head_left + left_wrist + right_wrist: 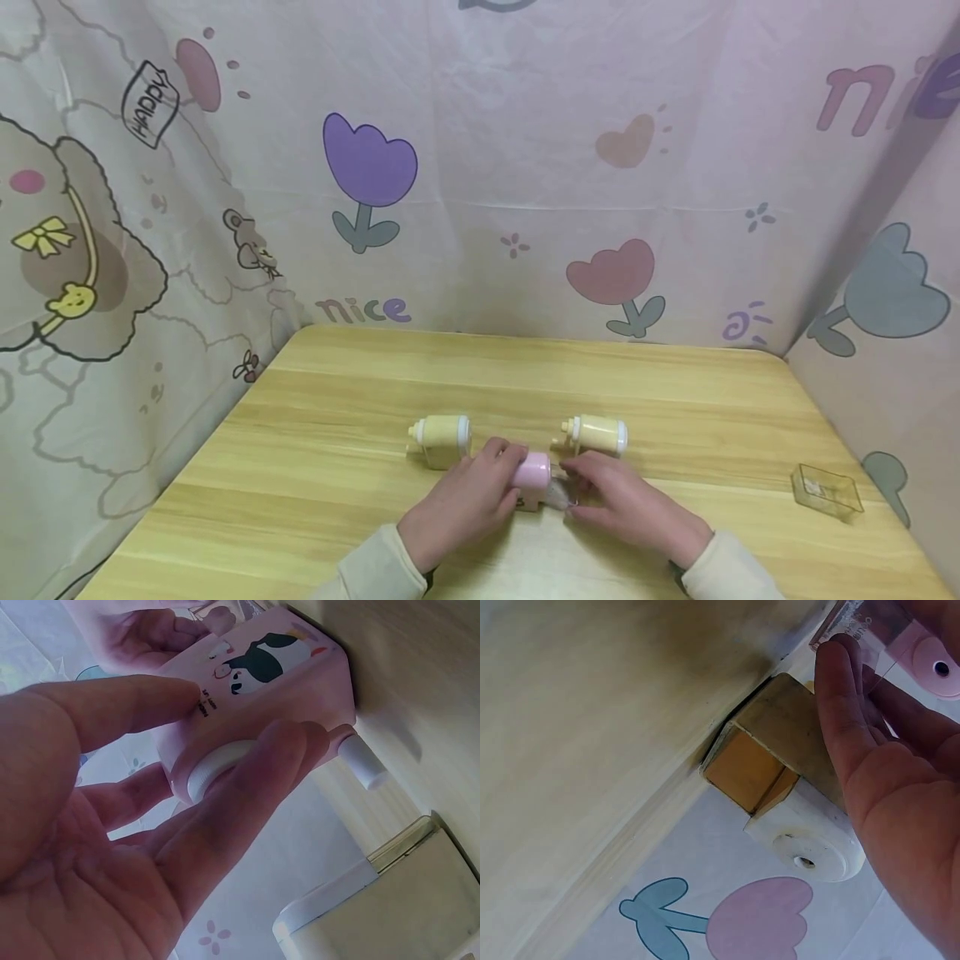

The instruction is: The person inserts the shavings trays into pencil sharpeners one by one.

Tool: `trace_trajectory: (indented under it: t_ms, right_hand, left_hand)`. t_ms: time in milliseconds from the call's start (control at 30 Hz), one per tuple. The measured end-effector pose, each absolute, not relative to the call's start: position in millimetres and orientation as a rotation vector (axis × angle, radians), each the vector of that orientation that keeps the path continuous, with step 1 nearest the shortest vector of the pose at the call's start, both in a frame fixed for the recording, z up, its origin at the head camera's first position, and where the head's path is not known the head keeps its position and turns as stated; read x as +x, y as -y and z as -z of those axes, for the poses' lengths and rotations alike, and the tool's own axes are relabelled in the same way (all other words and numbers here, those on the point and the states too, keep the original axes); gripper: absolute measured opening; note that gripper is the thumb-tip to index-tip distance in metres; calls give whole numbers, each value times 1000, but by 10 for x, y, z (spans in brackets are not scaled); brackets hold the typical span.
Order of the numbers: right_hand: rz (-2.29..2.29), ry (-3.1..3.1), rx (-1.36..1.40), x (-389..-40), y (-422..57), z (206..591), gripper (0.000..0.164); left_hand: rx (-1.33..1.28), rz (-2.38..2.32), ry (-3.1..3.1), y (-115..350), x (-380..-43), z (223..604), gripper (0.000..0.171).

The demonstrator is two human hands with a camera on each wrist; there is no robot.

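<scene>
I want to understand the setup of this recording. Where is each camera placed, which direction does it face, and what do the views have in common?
Head: worn high, faces forward and down at the wooden table; shows both hands and sleeves around the pink plastic pencil sharpener.
Left wrist: beside the left hand, looks along its fingers gripping the sharpener's end.
Right wrist: beside the right hand, looks past a cream-yellow plastic sharpener at a clear plastic drawer it touches.
Shared: all three show the pink sharpener.

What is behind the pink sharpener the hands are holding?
Behind the pink sharpener stand two yellow sharpeners on the table. The hands hide its lower part.
</scene>
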State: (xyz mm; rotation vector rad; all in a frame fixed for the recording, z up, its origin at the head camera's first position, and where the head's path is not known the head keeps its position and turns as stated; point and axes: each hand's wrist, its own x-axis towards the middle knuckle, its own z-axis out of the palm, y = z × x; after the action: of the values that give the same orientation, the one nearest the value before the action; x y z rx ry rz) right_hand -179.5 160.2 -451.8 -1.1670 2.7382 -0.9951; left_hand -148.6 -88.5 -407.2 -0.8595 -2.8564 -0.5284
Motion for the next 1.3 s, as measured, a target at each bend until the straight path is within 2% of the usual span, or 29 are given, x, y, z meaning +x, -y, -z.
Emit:
trace_trajectory:
  t_ms: [900,1300]
  right_hand:
    - [887,-2746,-1221,-1813,-1610,4492,53]
    - [897,-2763,-1159,-1790,-1605,4526,57]
  left_hand:
    - [-885,492,2813,887,-1482,4091,40]
    - [-896,492,2796,888,-1480,4099,39]
